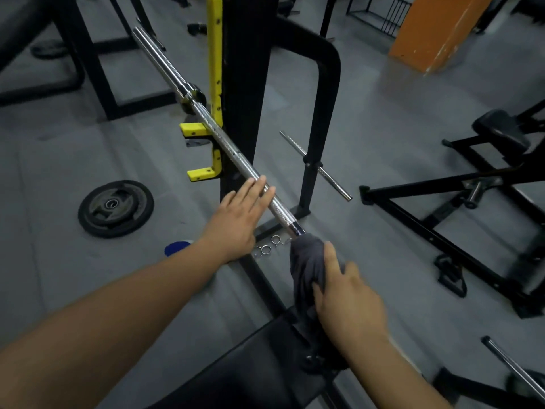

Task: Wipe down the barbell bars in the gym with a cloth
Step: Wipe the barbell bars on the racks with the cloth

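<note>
Grey gym floor (383, 113), dim light. Black rack (244, 84) stands centre with yellow hooks (213, 54) on its upright. Chrome bar (230, 143) runs diagonally from upper left down toward the camera and rests on a hook, its far sleeve sticking out past the rack.

Left hand (236, 219) is flat, fingers straight and close together, with the fingertips at the knurled part of the bar. They probably touch it, but blur makes contact hard to confirm. Right hand (345, 293) grips a dark grey cloth (306, 261), fingers curled round it. The cloth is bunched round the near part of the bar, just below a smooth shiny section.

Plate (115, 208) lies flat on the floor at left. Two spring collars (267, 250) lie by the rack base, between the hands. Black pad (250, 364) fills the bottom centre. Thin rod (315, 165) pokes out of a post right of the rack.
</note>
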A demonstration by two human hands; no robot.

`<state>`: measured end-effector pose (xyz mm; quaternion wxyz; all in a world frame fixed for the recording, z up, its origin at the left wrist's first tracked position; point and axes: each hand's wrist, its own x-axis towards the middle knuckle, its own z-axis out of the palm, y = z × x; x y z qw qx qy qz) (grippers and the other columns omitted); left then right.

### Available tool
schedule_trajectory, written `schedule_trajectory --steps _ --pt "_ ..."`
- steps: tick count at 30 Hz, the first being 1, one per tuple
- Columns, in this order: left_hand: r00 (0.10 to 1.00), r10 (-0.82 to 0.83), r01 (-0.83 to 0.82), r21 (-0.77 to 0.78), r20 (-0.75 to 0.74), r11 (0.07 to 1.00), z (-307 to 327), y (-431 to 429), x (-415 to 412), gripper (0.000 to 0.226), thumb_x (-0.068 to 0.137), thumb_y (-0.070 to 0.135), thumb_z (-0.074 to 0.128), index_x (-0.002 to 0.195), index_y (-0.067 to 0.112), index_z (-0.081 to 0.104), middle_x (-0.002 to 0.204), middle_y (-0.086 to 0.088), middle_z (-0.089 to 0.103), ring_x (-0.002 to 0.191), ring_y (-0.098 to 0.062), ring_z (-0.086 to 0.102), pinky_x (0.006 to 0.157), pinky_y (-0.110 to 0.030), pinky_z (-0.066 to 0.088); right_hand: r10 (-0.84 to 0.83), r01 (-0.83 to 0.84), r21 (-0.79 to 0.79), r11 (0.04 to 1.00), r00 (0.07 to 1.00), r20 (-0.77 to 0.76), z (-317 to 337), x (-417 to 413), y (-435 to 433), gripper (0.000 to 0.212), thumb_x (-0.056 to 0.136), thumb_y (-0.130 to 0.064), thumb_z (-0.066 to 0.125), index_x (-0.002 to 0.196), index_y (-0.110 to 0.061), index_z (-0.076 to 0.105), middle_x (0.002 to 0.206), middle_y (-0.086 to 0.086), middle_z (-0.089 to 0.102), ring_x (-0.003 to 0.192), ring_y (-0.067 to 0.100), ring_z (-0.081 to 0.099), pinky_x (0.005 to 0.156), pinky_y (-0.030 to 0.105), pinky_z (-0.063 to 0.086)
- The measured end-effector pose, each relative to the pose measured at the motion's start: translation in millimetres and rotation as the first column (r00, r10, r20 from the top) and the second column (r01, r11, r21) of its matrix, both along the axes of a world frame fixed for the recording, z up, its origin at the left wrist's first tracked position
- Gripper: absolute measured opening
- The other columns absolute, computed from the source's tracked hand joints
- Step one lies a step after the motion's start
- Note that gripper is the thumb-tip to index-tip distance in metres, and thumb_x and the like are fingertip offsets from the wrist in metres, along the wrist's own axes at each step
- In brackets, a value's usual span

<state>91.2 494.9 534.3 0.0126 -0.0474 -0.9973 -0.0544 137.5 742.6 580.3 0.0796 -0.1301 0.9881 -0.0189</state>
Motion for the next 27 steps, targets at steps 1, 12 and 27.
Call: schedule_trajectory --steps 1,12,27 --pt "1.000 0.003 -0.002 0.013 -0.013 1.000 -4 1 0 0.111 0.075 0.016 0.063 0.157 0.025 -0.011 0.168 -0.005 -0.014 0.154 -0.025 -0.011 0.123 -0.050 0.018 0.003 -0.003 -0.010 1.000 1.000 0.001 -1 -9 -13 0.078 0.100 -0.047 0.046 0.157 -0.032 -0.005 0.124 0.008 0.049 0.097 0.029 0.063 0.069 0.036 0.043" --pt "0.998 0.008 0.000 0.116 -0.070 0.993 -8 2 -2 0.105 0.076 0.013 0.065 0.159 0.022 0.001 0.168 -0.005 -0.005 0.155 -0.025 -0.004 0.121 -0.051 0.021 -0.028 0.027 0.046 0.999 0.999 0.029 3 7 12 0.070 0.101 -0.044 0.043 0.157 -0.032 0.002 0.123 0.006 0.052 0.100 0.028 0.060 0.075 0.035 0.044" --pt "0.996 0.028 -0.023 0.059 -0.085 0.998 0 6 -1 0.094 0.077 0.017 0.062 0.158 0.016 0.014 0.167 -0.012 0.007 0.154 -0.031 0.006 0.120 -0.052 0.023 0.057 -0.050 -0.231 0.972 0.998 0.023 15 -16 -4 0.040 0.101 -0.031 0.044 0.140 -0.033 0.042 0.124 0.007 0.048 0.104 0.036 0.057 0.078 0.040 0.044"
